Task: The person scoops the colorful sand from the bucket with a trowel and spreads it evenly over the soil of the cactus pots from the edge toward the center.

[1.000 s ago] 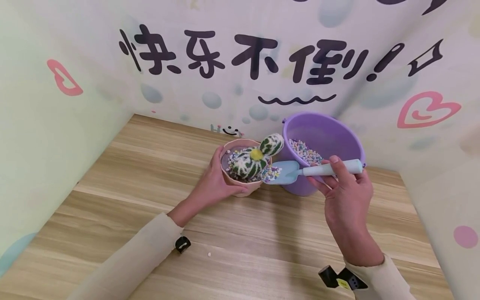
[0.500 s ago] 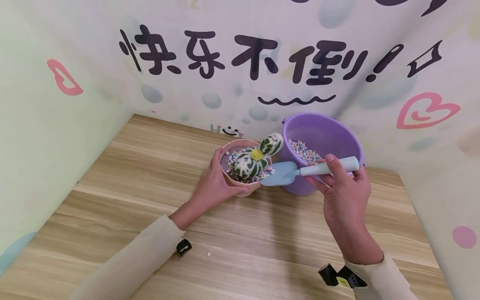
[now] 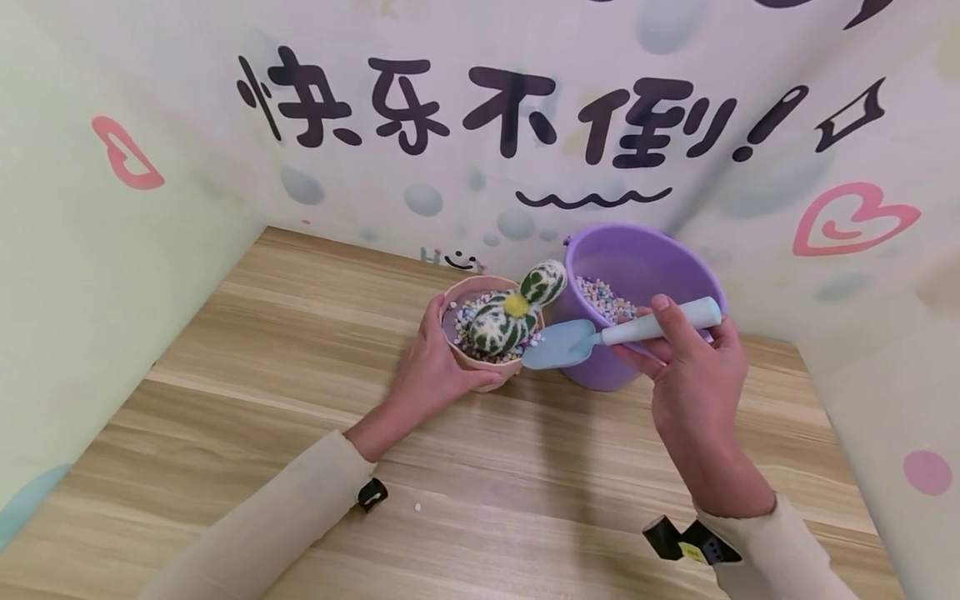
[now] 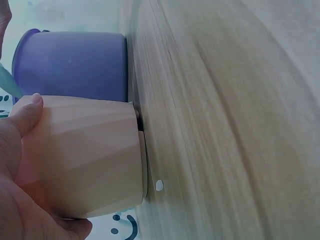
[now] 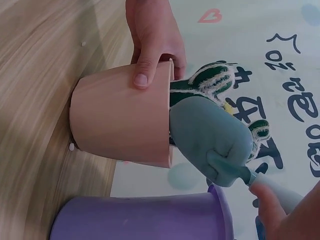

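Note:
My left hand (image 3: 429, 371) grips a peach plant pot (image 4: 85, 155) by its side, thumb near the rim. In it stands a fuzzy green-and-white toy cactus (image 3: 491, 331) with a yellow flower, among small coloured pebbles. My right hand (image 3: 697, 387) holds the pale handle of a light blue trowel (image 3: 558, 344), its blade tilted with the tip at the pot's right rim. No pebbles show on the blade in the head view. Behind the trowel is a purple bucket (image 3: 645, 254) holding coloured pebbles (image 3: 603, 298); the right hand overlaps its front in the head view.
The wooden table (image 3: 247, 350) meets a printed cloth wall (image 3: 420, 33) close behind the pot and bucket. One white pebble (image 3: 417, 507) lies on the table nearer to me. Another pebble (image 5: 71, 146) lies by the pot's base.
Pebbles on the trowel blade have slid off into the pot. The trowel's handle end has risen, tilting the blade down toward the pot. The left hand stays on the pot.

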Tool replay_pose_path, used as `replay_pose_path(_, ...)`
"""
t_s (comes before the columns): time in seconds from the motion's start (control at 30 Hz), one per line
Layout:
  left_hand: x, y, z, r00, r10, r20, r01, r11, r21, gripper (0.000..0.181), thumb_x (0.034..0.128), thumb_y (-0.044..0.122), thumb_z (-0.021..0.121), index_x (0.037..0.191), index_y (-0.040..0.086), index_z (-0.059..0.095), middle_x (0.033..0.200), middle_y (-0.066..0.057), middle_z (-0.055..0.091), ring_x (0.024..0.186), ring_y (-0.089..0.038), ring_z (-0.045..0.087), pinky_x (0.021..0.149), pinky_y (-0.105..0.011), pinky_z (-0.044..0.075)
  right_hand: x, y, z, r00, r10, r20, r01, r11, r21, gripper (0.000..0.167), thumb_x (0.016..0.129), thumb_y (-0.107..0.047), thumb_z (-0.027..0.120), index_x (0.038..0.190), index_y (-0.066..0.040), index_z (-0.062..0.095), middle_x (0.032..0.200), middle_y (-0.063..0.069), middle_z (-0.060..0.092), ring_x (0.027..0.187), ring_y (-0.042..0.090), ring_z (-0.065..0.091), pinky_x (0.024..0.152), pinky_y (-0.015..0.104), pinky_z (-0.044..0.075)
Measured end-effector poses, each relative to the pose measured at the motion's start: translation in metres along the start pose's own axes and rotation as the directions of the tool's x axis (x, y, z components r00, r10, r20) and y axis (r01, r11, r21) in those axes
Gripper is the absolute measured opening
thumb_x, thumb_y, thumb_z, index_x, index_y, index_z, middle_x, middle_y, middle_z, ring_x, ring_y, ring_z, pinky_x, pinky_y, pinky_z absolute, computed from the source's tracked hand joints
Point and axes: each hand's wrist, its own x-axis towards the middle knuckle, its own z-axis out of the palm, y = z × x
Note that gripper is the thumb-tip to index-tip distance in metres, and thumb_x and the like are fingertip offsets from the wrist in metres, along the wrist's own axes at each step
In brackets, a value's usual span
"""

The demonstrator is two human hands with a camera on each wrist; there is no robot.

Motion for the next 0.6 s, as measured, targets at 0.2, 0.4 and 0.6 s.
replay_pose_path(0.2,0.0,0.0,0.0,1.0,-0.003,0.001,0.003,1.0,-0.007,0.132,0.0575,0.045,0.093,0.153,0.011,0.009,0.148,-0.019,0.035,0.132,-0.032,0.041,0.106,-0.051,0.04,0.003,-0.004,0.004,1.0,0.018,0.017,-0.017,0.998,-0.056,0.044,0.077,-0.017,0.083,0.108,-0.001,0.055,0.089,0.015,0.069,0.078,0.031,0.073,0.065,0.048,0.056)
replay_pose_path(0.4,0.0,0.001,0.0,1.0,-0.006,-0.001,0.006,1.0,0.003,0.132,0.057,0.047,0.092,0.153,0.011,0.009,0.148,-0.019,0.035,0.133,-0.033,0.041,0.106,-0.051,0.04,0.005,-0.008,0.007,0.999,0.042,0.019,-0.04,0.994,-0.104,0.05,0.076,-0.022,0.083,0.111,-0.003,0.053,0.091,0.012,0.068,0.082,0.03,0.073,0.065,0.047,0.057)
replay_pose_path(0.6,-0.001,0.002,-0.001,1.0,-0.007,-0.001,0.007,1.0,0.013,0.132,0.057,0.048,0.092,0.154,0.011,0.009,0.148,-0.018,0.036,0.132,-0.031,0.042,0.106,-0.049,0.041,0.008,-0.011,0.012,0.998,0.037,0.042,-0.032,0.993,-0.11,0.051,0.074,-0.022,0.085,0.11,-0.003,0.055,0.091,0.012,0.067,0.077,0.029,0.073,0.062,0.047,0.057)
